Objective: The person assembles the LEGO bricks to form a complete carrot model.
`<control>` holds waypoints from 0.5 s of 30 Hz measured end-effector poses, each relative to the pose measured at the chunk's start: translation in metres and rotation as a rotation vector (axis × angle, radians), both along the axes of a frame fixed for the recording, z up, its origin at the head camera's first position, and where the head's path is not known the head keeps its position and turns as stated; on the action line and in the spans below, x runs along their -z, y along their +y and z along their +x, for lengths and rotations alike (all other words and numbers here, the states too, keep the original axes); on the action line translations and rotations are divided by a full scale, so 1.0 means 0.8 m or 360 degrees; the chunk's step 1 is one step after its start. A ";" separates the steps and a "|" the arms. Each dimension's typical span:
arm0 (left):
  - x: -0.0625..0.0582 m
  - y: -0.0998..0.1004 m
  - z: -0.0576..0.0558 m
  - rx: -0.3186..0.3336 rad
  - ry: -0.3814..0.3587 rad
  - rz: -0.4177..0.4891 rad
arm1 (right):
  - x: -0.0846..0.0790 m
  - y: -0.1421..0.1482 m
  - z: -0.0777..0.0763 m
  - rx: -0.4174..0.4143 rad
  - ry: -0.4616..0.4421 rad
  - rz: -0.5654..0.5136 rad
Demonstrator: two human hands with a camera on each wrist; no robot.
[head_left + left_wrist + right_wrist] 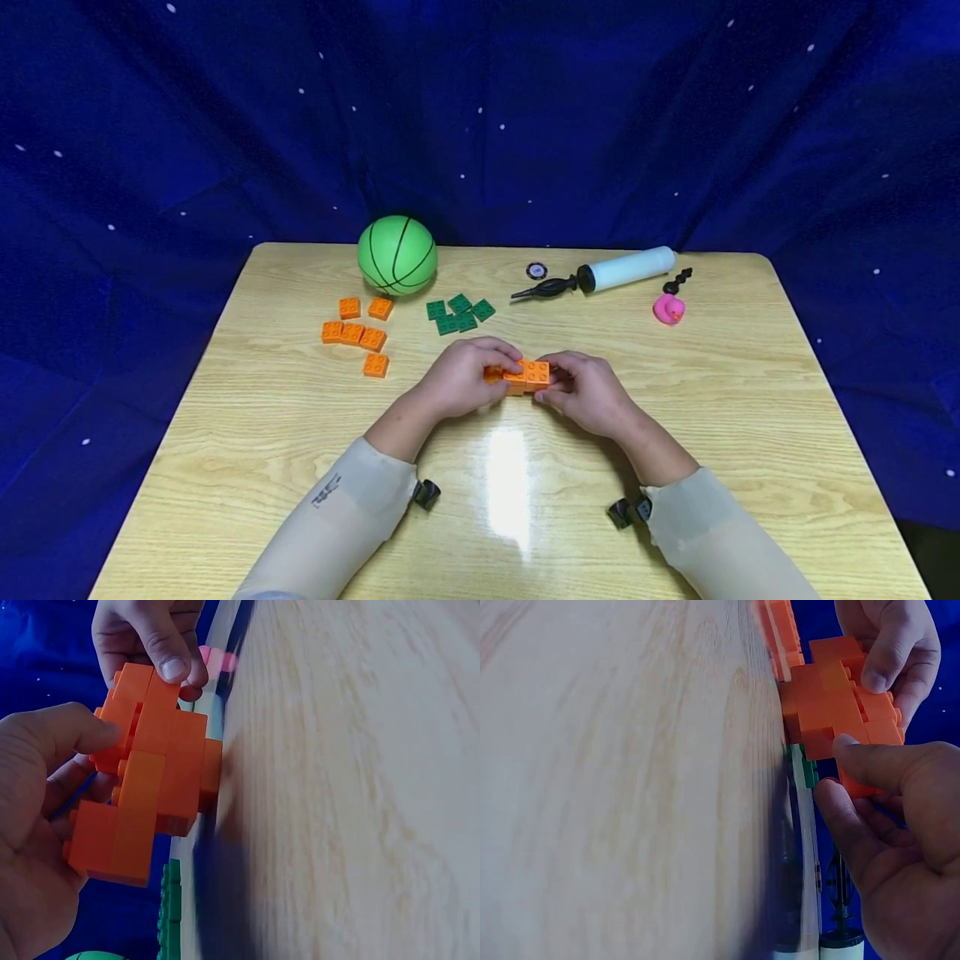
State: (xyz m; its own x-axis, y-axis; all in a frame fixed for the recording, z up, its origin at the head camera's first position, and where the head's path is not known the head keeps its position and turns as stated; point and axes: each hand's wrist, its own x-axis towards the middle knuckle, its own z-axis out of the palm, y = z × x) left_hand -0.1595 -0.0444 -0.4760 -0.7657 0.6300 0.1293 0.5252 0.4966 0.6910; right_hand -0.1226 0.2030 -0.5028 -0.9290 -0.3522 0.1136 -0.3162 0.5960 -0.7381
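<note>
Both hands meet over the middle of the table around one block of joined orange toy bricks (537, 375). In the left wrist view the stack of orange bricks (180, 765) has stepped sides, with studs facing the left palm. My left hand (472, 375) grips its left part, thumb on the near side. On the right end, my right hand (588, 392) pinches a brick between thumb and fingers. From the right wrist view, the right thumb (877, 761) presses along the stack's side. The lower part of the stack is close over the table.
Several loose orange bricks (352, 333) lie to the left, and several green bricks (459, 313) behind the hands. A green ball (397, 255) stands at the back. Rear right are a hand pump (630, 268), a round chip (536, 271), a black piece (677, 281) and a pink duck (669, 309).
</note>
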 end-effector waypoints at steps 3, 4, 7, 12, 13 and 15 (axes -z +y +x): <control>0.002 0.000 -0.001 -0.0003 -0.0001 -0.0004 | 0.000 -0.001 0.001 0.0008 0.0012 0.0019; 0.003 0.000 -0.002 -0.0004 -0.0009 -0.0003 | 0.000 -0.001 0.001 0.0010 0.0018 0.0022; 0.005 0.001 -0.004 -0.0005 -0.0027 0.0000 | 0.000 -0.001 0.001 0.0008 0.0033 0.0026; 0.009 0.001 -0.006 -0.0016 -0.0016 0.0013 | 0.000 -0.002 0.001 -0.0005 0.0062 0.0036; 0.010 0.001 -0.005 -0.0017 -0.0010 0.0015 | 0.000 -0.003 0.001 -0.0005 0.0067 0.0037; 0.011 0.001 -0.006 -0.0017 0.0007 0.0012 | 0.000 -0.003 0.001 -0.0001 0.0079 0.0041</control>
